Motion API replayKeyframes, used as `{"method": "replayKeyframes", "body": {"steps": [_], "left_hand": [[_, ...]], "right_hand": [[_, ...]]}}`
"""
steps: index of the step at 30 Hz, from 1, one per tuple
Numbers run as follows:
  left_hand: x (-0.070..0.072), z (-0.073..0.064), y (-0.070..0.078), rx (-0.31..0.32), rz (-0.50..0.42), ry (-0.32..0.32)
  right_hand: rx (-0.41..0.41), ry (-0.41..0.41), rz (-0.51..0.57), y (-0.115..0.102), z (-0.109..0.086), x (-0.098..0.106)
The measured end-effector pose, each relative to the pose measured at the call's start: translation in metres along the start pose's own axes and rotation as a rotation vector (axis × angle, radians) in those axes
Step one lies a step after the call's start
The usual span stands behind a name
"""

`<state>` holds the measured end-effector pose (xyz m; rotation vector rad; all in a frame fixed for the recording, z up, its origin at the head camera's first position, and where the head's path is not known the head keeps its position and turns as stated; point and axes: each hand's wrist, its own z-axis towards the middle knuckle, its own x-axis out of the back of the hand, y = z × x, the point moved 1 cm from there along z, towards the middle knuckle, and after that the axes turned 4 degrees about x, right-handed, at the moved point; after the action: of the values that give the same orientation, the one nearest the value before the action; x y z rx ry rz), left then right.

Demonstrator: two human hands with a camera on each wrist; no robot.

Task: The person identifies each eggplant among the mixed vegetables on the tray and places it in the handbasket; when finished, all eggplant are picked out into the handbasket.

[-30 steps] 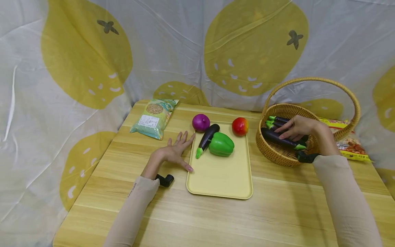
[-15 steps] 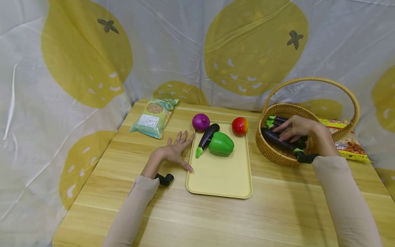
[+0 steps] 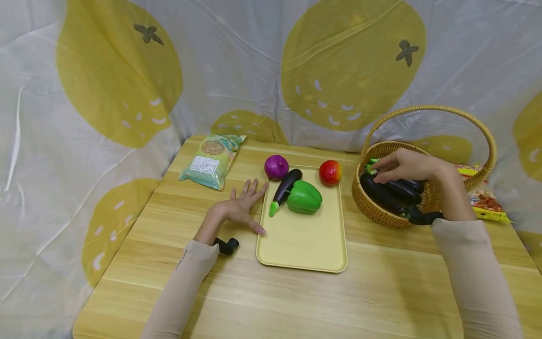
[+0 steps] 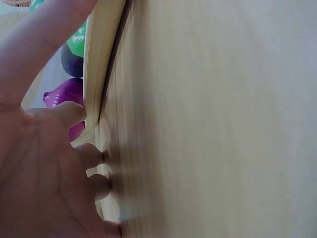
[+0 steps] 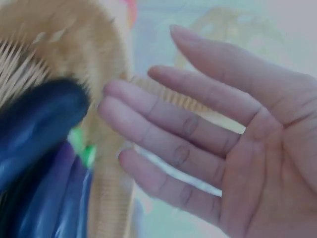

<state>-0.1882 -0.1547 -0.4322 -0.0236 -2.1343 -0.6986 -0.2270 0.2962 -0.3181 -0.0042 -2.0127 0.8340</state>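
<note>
In the head view my left hand (image 3: 241,209) lies with spread fingers at the left edge of a pale yellow tray (image 3: 302,245), thumb and fingertips touching its rim. Above the wicker basket (image 3: 372,214) hovers my right hand (image 3: 408,167), fingers loosely bent and holding nothing. Several eggplants (image 3: 381,193) lie in the basket under it, partly hidden by the hand. The right wrist view shows the relaxed fingers apart from a dark eggplant (image 5: 44,116). On the tray are another eggplant (image 3: 285,188), a green bell pepper (image 3: 304,197), a purple onion (image 3: 276,167) and a red-yellow fruit (image 3: 330,173) at the corners.
A blue-green packet (image 3: 211,161) lies at the back left of the wooden table (image 3: 237,301). Behind the basket, a yellow packet (image 3: 487,202) is partly hidden. The tall basket handle (image 3: 432,108) arches over my right hand. A lemon-print cloth (image 3: 237,61) hangs behind.
My right hand has let go of the front eggplant and risen slightly from the basket; that eggplant lies at a steeper slant. My left hand and the tray have stayed still.
</note>
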Motion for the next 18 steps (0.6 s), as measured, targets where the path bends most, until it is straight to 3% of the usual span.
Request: {"method": "replayKeyframes", "body": {"steps": [5,11,18], "left_hand": [[0.0,0.0,-0.001,-0.002,-0.003,0.004],[0.0,-0.001,-0.001,-0.004,-0.001,0.006],[0.001,0.0,-0.001,0.0,0.009,0.0]], "right_hand": [[0.129,0.097,-0.033,-0.044,0.01,-0.012],[0.267,0.165,0.031,-0.086,0.043,-0.043],[0.464,0.131,0.001,-0.119,0.086,-0.086]]}}
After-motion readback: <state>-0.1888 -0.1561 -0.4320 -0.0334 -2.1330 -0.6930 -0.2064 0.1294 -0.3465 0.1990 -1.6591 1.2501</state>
